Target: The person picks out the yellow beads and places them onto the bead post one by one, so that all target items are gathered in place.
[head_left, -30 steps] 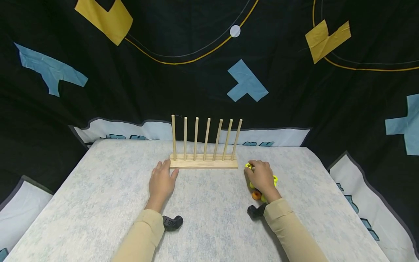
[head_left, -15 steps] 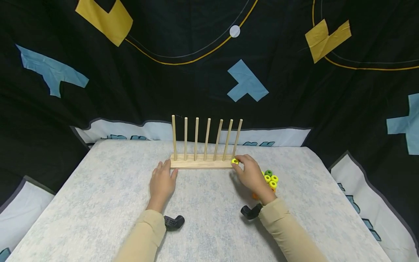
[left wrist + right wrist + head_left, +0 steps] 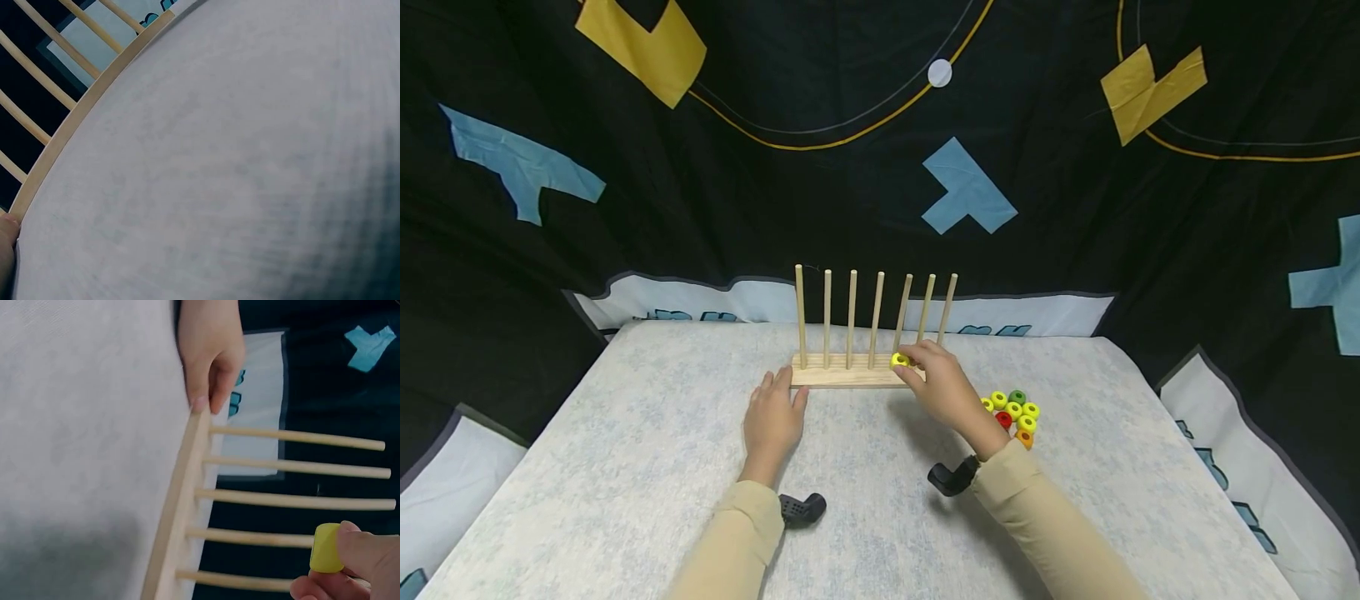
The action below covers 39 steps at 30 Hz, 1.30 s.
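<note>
A pale wooden rack [image 3: 850, 379] with several upright pegs [image 3: 852, 308] stands on the table. At its left end, my left hand [image 3: 772, 423] holds the base between thumb and fingers, as the right wrist view also shows. My right hand [image 3: 942, 385] pinches a yellow bead [image 3: 899, 360] with a hole through it, raised among the pegs toward the rack's right half. In the right wrist view the yellow bead [image 3: 326, 548] overlaps one peg; I cannot tell whether they touch. No bead shows on the visible parts of the pegs.
A cluster of loose beads lies right of the rack, partly behind my right wrist: several yellow beads [image 3: 1014, 410], a green bead [image 3: 1017, 397], a red bead [image 3: 1003, 420] and an orange bead [image 3: 1024, 438]. Black cloth hangs behind the table [image 3: 865, 500].
My right hand has come away from the bead cluster with a yellow bead, moving left to the rack. More of the cluster shows. My left hand has stayed at the rack's left end.
</note>
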Each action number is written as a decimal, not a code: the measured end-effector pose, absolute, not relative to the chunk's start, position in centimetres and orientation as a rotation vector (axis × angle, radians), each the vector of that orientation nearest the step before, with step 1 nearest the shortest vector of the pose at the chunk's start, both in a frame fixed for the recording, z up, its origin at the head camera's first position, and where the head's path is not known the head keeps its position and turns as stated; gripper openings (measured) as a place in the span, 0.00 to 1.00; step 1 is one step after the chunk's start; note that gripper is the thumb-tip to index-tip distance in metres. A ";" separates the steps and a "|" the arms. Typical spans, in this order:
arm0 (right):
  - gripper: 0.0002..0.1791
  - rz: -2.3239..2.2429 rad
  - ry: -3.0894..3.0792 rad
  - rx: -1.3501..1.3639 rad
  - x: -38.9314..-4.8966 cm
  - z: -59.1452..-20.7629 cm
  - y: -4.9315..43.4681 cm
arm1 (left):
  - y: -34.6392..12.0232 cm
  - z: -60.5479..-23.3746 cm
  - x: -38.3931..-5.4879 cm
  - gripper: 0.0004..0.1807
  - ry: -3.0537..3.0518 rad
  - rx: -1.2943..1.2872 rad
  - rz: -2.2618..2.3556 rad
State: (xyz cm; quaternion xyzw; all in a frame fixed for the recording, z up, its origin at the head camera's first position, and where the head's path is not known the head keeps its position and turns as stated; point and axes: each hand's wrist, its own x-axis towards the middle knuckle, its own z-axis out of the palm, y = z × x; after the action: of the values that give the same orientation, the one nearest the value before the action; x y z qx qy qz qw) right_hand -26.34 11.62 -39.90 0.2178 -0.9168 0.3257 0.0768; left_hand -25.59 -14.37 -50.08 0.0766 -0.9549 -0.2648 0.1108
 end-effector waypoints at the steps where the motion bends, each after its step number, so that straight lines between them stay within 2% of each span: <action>1: 0.20 0.984 -2.739 0.675 -26.4 -39.7 11.3 | -14.4 -50.1 -25.6 0.32 -2.805 0.227 -0.776; 9: 0.23 0.998 -2.723 0.792 -27.1 -38.0 8.4 | -14.4 -50.2 -25.8 0.32 -2.801 0.255 -0.764; 25: 0.21 0.997 -2.612 0.886 -29.5 -32.9 3.9 | -14.3 -50.0 -25.6 0.32 -2.782 0.270 -0.782; 39: 0.22 1.018 -2.604 0.833 -32.0 -29.2 0.7 | -14.5 -50.1 -25.6 0.32 -2.774 0.268 -0.771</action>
State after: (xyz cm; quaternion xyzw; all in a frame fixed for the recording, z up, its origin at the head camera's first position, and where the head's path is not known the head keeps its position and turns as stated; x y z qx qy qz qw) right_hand -32.05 0.67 -29.21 0.2838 -0.8870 0.3466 0.1117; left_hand -25.62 -14.46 -50.13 0.0918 -0.9518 -0.2647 0.1248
